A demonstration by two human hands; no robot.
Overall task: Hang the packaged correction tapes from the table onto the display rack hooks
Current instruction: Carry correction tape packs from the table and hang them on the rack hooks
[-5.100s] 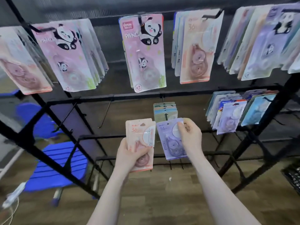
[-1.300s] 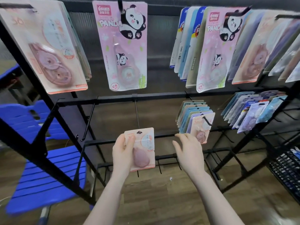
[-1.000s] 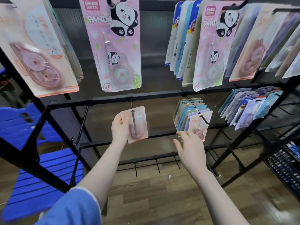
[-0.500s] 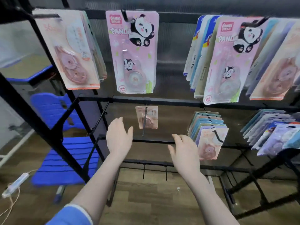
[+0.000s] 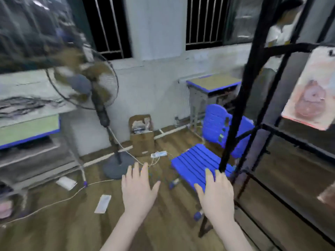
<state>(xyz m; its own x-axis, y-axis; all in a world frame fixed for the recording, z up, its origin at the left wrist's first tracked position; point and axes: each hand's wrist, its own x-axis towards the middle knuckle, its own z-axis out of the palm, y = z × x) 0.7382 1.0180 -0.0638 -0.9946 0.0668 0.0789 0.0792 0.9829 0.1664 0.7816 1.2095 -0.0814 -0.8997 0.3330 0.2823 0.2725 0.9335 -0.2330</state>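
Black metal display rack [image 5: 235, 113] at 3 o'clock, cut off by the right and top edges; only its uprights and cross bars in view. Peach-pink packaged correction tape [image 5: 310, 91] hanging on the rack at 3 o'clock, upper part and right side cropped, print blurred; a round reddish dispenser shape visible through the card front, orange band along the lower edge. Second pinkish package corner [image 5: 327, 196] at 4 o'clock, cropped and too blurred to identify. Hooks not discernible.

Left hand [image 5: 138, 191] at 6 o'clock, palm down, fingers straight and spread, holding nothing. Right hand [image 5: 216, 194] just right of it at 5 o'clock, fingers straight and close to one another, holding nothing; grip apart on both. Both hands held over the wooden floor [image 5: 72, 223], well apart from the hanging package.

Blue slatted chair [image 5: 197, 163] at 4 o'clock, beyond the right hand's fingertips, partly hidden behind a rack upright. Standing fan [image 5: 87, 87] at 10 o'clock, heavily motion-blurred. Worktop [image 5: 27, 98] at 9 o'clock, cut off at the left edge, contents smeared and unreadable. Small desk with blue edging [image 5: 213, 84] at 1 o'clock against the wall. Cardboard box [image 5: 142, 134] near centre, contents unclear. White power strip [image 5: 158, 154] and cable on the floor between box and chair.
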